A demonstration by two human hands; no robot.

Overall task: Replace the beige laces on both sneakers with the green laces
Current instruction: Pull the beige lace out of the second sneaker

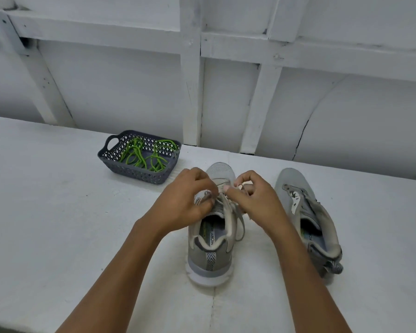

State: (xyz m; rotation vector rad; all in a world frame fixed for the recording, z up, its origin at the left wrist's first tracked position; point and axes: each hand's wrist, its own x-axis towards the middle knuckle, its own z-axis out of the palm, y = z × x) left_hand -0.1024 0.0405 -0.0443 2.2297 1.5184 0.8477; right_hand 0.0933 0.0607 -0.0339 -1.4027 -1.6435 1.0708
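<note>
One white table spans the lower frame, backed by a white panelled wall. Two grey shoes sit on it: the centre sneaker, heel toward the camera, and the right sneaker, tilted, at right. The left hand and right hand, fingers curled, each pinch the centre shoe's beige lace. One dark basket, left of centre, holds tangled green laces, count unclear.
</note>
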